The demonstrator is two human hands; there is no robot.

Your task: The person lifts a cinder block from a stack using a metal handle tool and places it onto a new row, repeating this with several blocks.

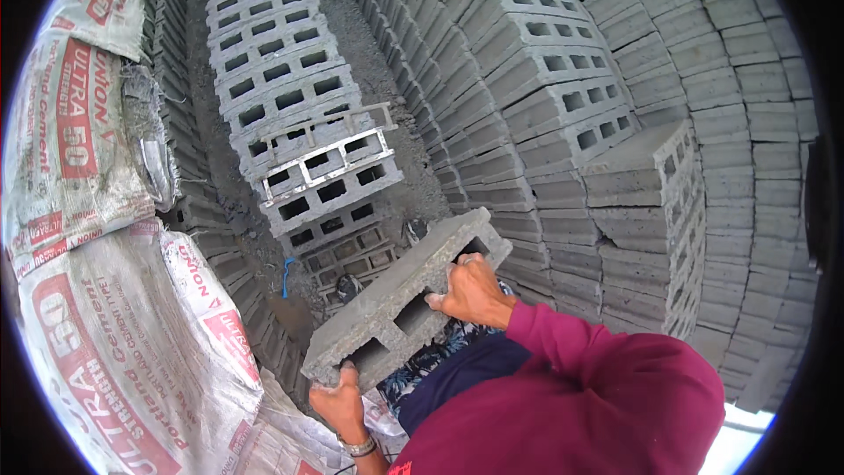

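Observation:
I hold a grey hollow concrete block (384, 288) in both hands, tilted, its three cavities facing me. My left hand (339, 401), with a metal wristband, grips the block's lower left end. My right hand (472, 290), coming out of a maroon sleeve, has its fingers hooked into the upper cavities. The block hangs above a narrow dirt gap between rows of blocks.
Stepped stacks of hollow blocks (563, 105) rise on the right. A long row of blocks (281, 97) lies ahead, with a white metal frame (330, 158) on top. Printed cement sacks (105, 299) are piled on the left. A small blue strip (286, 277) lies in the dirt.

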